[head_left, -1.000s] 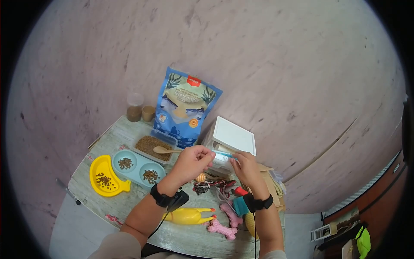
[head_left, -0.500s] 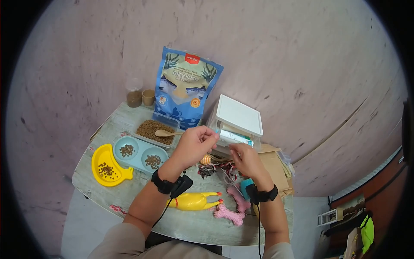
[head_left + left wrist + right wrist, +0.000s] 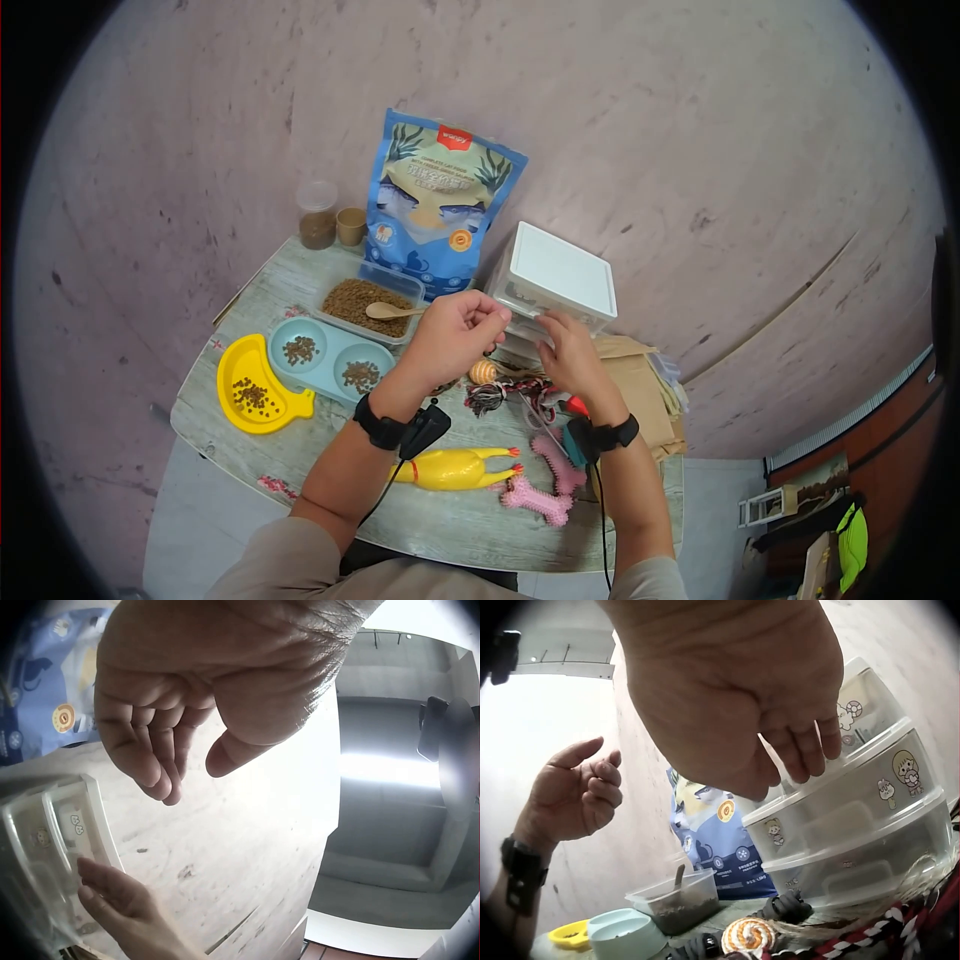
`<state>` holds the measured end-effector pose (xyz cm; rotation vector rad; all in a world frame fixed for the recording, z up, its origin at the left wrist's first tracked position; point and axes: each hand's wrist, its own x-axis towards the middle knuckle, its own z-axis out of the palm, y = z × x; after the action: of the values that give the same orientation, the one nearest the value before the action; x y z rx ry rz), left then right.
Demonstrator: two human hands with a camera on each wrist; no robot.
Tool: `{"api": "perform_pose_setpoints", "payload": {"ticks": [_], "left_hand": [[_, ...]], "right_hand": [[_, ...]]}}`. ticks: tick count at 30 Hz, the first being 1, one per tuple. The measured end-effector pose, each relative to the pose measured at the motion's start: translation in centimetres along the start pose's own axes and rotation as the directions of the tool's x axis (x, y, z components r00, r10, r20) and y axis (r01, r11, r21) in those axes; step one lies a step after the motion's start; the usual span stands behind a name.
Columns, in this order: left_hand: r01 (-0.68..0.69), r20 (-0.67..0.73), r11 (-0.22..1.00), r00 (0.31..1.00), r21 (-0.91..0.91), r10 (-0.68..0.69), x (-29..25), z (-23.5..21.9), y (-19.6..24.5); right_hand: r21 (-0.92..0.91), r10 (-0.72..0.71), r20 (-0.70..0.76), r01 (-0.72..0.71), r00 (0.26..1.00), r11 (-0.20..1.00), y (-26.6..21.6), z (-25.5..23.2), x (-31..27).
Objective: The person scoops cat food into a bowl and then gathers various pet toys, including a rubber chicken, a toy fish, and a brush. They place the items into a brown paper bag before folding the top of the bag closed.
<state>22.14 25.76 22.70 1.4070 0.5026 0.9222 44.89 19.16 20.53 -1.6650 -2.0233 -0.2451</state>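
A clear drawer box (image 3: 847,825) with a white lid (image 3: 562,268) and cartoon stickers stands at the back of the table. My right hand (image 3: 575,358) reaches to its front, with bent fingertips right at the upper edge of a drawer in the right wrist view. To the left of the box hovers my left hand (image 3: 458,338). Its fingers curl loosely, the thumb is apart from them, and nothing is between them in the left wrist view (image 3: 225,697). Below the hands lie a braided rope toy (image 3: 505,392) and an orange-white striped ball (image 3: 748,937).
A blue cat food bag (image 3: 440,205) stands behind a tub of kibble (image 3: 350,300) with a wooden spoon (image 3: 392,311). A blue double bowl (image 3: 325,372) and yellow bowl (image 3: 300,405) sit left. Nearer are a yellow rubber chicken (image 3: 450,470) and pink bone toys (image 3: 535,500).
Both hands held a blue-and-white packet at the box; then it lay in a drawer with the hands off it. Now the packet is out of sight, and the right hand has risen toward the drawer front.
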Motion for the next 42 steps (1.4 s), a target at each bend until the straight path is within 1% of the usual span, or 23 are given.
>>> {"api": "perform_pose_setpoints", "payload": {"ticks": [2,4,5,7,8,12,14,18,20,24,26,29,30,32,33,34,35,36,37,39,40,41,42], "left_hand": [[-0.012,-0.026,1.000,1.000,-0.007,0.011,0.0,0.0,-0.1],[-0.025,-0.024,1.000,0.999,0.005,0.025,0.2,0.0,-0.4],[-0.044,-0.022,0.999,0.999,0.016,0.044,0.2,0.1,-0.5],[-0.023,-0.003,0.999,1.000,0.026,0.023,0.1,0.2,-0.2],[-0.010,0.009,0.999,1.000,0.036,0.009,0.1,0.2,-0.1],[-0.015,0.005,0.998,1.000,0.057,0.015,0.1,0.1,-0.4],[-0.006,0.006,0.999,1.000,0.049,0.006,0.1,0.1,-0.3],[-0.029,-0.004,0.998,1.000,0.062,0.029,0.1,0.1,-0.4],[-0.037,0.007,0.998,0.999,0.051,0.036,0.1,0.1,-0.4],[-0.028,0.014,0.998,1.000,0.048,0.027,0.2,0.2,-0.6],[-0.035,0.011,0.996,0.999,0.078,0.034,0.2,0.3,-0.6],[-0.033,0.012,0.995,0.999,0.096,0.032,0.3,0.2,-0.8],[-0.036,0.011,0.995,0.999,0.097,0.035,0.2,0.2,-0.7],[-0.029,0.010,0.995,1.000,0.099,0.028,0.1,0.2,-0.6],[-0.030,0.009,0.994,1.000,0.101,0.030,0.1,0.2,-0.6],[-0.044,-0.011,0.993,0.999,0.109,0.045,0.1,0.3,-0.8],[-0.057,-0.030,0.991,0.998,0.117,0.061,0.2,0.3,-0.8],[-0.059,-0.027,0.991,0.998,0.118,0.063,0.1,0.5,-0.8],[-0.054,-0.012,0.984,0.998,0.171,0.057,0.1,0.6,-0.8],[-0.050,0.007,0.973,0.999,0.227,0.049,-0.2,1.0,-0.5],[-0.057,0.057,0.972,0.997,0.229,0.045,-0.5,1.3,-0.2],[-0.064,0.108,0.971,0.993,0.230,0.040,-0.7,1.6,-0.1],[-0.063,0.112,0.970,0.993,0.234,0.038,-0.8,1.9,-0.3]], "right_hand": [[-0.027,-0.017,-0.007,0.016,1.000,0.999,-0.8,-0.3,-0.5],[0.132,0.048,0.160,-0.070,0.986,0.989,-1.3,-0.4,-1.1],[0.134,0.056,0.162,-0.078,0.985,0.988,-1.1,0.0,-1.4],[0.117,0.015,0.415,-0.070,0.910,0.991,-0.5,1.4,-1.6],[0.111,0.011,0.474,-0.072,0.880,0.991,-0.3,2.0,-1.7],[0.094,0.030,0.536,-0.095,0.844,0.991,-0.9,4.1,-1.6],[0.102,0.084,0.579,-0.175,0.811,0.979,-1.4,4.9,-1.7],[0.110,0.050,0.610,-0.147,0.791,0.983,-2.2,4.8,-1.5],[0.041,0.057,0.684,-0.116,0.727,0.992,-3.3,3.8,-1.5],[0.056,0.013,0.688,-0.071,0.725,0.996,-3.7,3.8,-2.3],[0.061,-0.064,0.623,0.034,0.780,0.998,-4.0,4.2,-3.0],[0.049,-0.099,0.568,0.087,0.817,0.995,-3.9,4.5,-3.3],[0.048,-0.101,0.566,0.089,0.818,0.995,-4.2,4.0,-3.0],[0.221,-0.062,0.464,-0.048,0.884,0.974,-4.7,2.4,-2.5],[0.222,-0.063,0.463,-0.047,0.884,0.974,-5.4,1.1,-2.4],[0.316,0.088,0.430,-0.240,0.899,0.918,-6.2,-0.5,-2.3],[0.410,0.241,0.410,-0.414,0.880,0.813,-6.4,-1.4,-2.3],[0.513,0.222,0.325,-0.368,0.919,0.775,-5.5,-1.1,-2.8],[0.513,0.224,0.321,-0.367,0.920,0.776,-4.9,-1.0,-3.4],[0.719,0.271,0.150,-0.293,0.951,0.631,-4.6,-1.0,-4.2],[0.721,0.275,0.147,-0.293,0.950,0.628,-4.8,-1.2,-4.5],[0.767,0.297,0.141,-0.294,0.944,0.570,-5.2,-1.6,-4.8],[0.810,0.319,0.137,-0.292,0.938,0.509,-5.6,-1.8,-5.0]]}}
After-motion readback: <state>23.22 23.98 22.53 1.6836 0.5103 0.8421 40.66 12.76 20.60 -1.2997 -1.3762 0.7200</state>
